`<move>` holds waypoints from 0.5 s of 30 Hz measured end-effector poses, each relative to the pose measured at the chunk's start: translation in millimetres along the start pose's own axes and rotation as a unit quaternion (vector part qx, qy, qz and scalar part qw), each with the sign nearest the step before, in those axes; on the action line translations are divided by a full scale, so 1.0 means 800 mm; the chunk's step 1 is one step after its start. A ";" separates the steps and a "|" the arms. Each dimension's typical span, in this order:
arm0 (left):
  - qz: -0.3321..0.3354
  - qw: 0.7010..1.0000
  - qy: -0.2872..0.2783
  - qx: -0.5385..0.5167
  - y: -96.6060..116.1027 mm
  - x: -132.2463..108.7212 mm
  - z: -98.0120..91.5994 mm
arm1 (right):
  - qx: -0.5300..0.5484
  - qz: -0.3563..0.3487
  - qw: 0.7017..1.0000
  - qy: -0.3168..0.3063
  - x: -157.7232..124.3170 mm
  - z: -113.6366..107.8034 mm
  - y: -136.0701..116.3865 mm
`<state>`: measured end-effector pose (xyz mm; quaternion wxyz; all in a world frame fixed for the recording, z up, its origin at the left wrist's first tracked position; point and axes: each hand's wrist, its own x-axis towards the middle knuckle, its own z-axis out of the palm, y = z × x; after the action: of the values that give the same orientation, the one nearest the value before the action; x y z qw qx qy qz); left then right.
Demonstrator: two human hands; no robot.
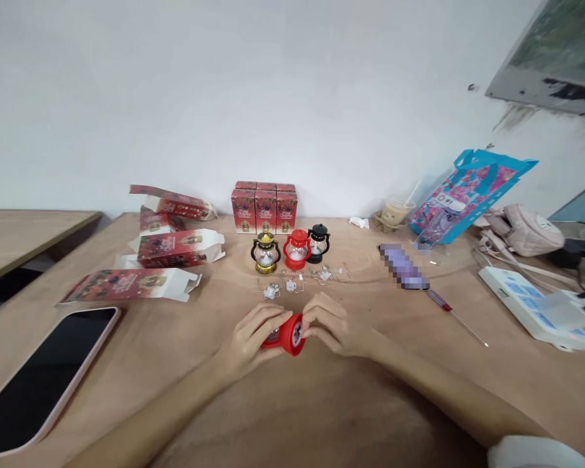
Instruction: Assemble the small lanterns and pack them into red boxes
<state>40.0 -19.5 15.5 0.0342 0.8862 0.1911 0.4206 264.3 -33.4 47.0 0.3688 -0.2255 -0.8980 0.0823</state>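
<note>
A small red lantern (288, 335) lies tilted on its side, its round base turned toward the right. Wrapped around its body is my left hand (253, 335). The fingertips of my right hand (335, 325) are pinched together at the open underside of the base; what they hold there, if anything, is too small to make out. Just beyond my hands stand a gold-and-black lantern (266, 253), another red lantern (297, 249) and a black lantern (318, 244). Thin bent wire pieces with small white tags (291, 285) lie in front of them.
Stacked red boxes (264, 211) stand against the wall. Opened red cartons (136, 285) and a phone (49, 380) lie at left. Rightward are a screwdriver (455, 315), a power strip (539, 309), a drink cup (397, 211), a blue floral bag (468, 198) and a pink bag (531, 231).
</note>
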 end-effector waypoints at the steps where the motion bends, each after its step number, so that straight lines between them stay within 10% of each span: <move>1: -0.009 1.000 0.009 0.002 0.000 0.000 0.000 | 0.011 0.019 1.000 0.006 -0.004 -0.006 0.005; 8: -0.036 0.998 0.038 0.041 0.002 -0.001 -0.002 | -0.114 0.309 0.942 0.071 -0.031 -0.053 0.109; 15: -0.058 0.995 0.029 0.077 0.003 0.000 -0.004 | -0.152 0.322 0.932 0.063 -0.038 -0.054 0.151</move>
<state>38.5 -21.8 18.1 -0.0152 0.8611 0.2751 0.4274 355.5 58.8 21.2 0.3396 -0.5604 -0.7541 0.0444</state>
